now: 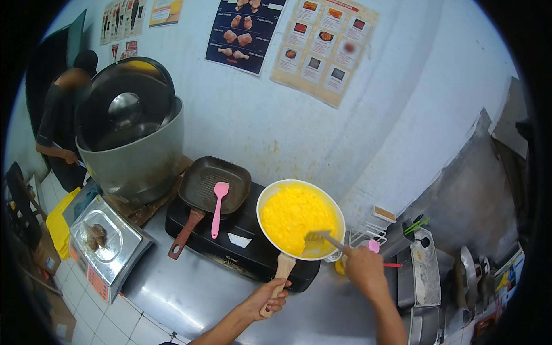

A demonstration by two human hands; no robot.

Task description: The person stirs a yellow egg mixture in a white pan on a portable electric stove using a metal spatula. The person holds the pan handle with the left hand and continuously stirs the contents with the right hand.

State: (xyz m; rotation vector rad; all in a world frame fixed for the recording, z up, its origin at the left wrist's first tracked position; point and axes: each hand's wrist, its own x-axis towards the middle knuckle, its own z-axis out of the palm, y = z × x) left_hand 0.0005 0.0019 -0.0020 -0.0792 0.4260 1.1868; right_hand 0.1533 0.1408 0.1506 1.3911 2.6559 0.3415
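My left hand [268, 298] is closed around the wooden handle of a white frying pan [264, 189], which sits over the right side of a black Rinnai gas stove [254, 258]. Soft yellow scrambled egg [297, 211] fills most of the pan. In my right hand [365, 268] is the handle of a grey spatula [320, 235], its head against the egg at the pan's lower right. Left of the pan, a square grill pan [198, 181] with a brown handle rests on the stove, and a pink silicone spatula [217, 211] lies across its edge.
A steel scale [133, 239] with a plastic bag on it stands at left. Behind it are a large grey pot [142, 159] and its dark lid [142, 103]. A person [60, 125] stands at far left. A wire rack [366, 233] and steel containers [405, 280] are at right.
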